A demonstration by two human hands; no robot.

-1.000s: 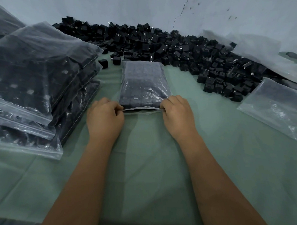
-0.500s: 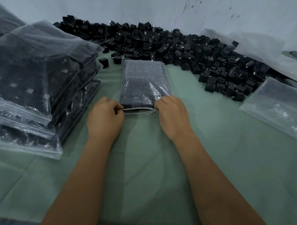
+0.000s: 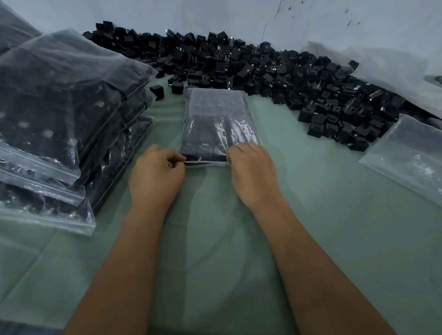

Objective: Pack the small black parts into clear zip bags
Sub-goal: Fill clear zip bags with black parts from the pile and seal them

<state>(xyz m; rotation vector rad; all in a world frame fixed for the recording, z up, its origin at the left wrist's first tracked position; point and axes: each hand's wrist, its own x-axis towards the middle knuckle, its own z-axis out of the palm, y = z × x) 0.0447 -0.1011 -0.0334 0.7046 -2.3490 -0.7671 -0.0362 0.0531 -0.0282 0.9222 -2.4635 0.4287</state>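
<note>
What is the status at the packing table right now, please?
Left hand and right hand pinching filled zip bag at its zip strip. Nothing obstructing.

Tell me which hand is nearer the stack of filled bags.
Left. The left hand pinches the zip bag's near edge just right of the stack; the right hand holds that edge farther right.

bag stack [image 3: 53,129] blocks left, parts heap [image 3: 274,74] behind

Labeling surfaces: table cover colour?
Pale green cloth, creased, clearest in the head view.
</note>
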